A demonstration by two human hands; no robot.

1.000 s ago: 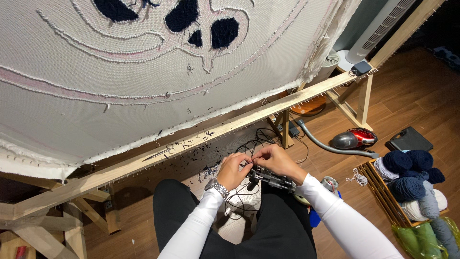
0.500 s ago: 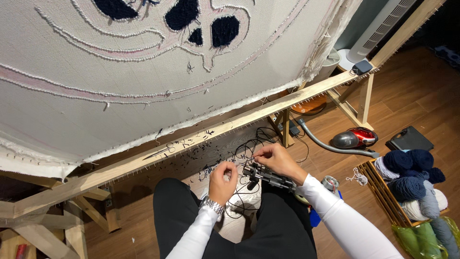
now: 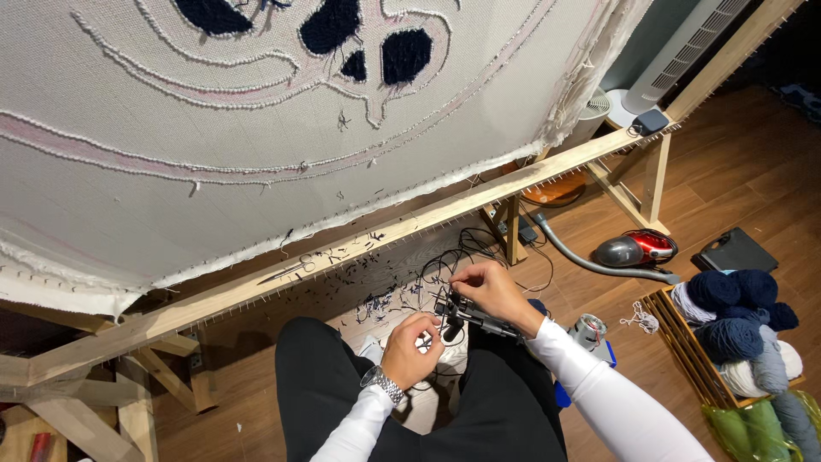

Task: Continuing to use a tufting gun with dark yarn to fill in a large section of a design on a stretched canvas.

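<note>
Fingers (image 3: 473,278) of the right hand (image 3: 492,291) pinch together at their tips on what looks like a strand of thin dark yarn, just above the front end of a black tufting gun (image 3: 472,315). The palm rests over the gun's body, which seems to steady it on the lap. The left hand (image 3: 412,346) sits just below and left of the gun, fingers curled shut near its front end; whether they clamp yarn or a small part I cannot tell.

The gun lies across the person's thighs, low and close, probably so both hands can work at its front. Its long axis runs from lower right, under the right forearm, to upper left, and the working end points up-left towards the wooden frame rail (image 3: 359,248).

Above the gun, that rail carries a stretched white backing cloth (image 3: 171,137) with tufted dark patches. Yarn clippings (image 3: 376,299) litter the floor between gun and rail, and a pair of scissors (image 3: 286,271) lies on the rail up-left of the gun. Right of the gun sit a red vacuum cleaner (image 3: 634,249) and a crate of yarn balls (image 3: 740,321).
</note>
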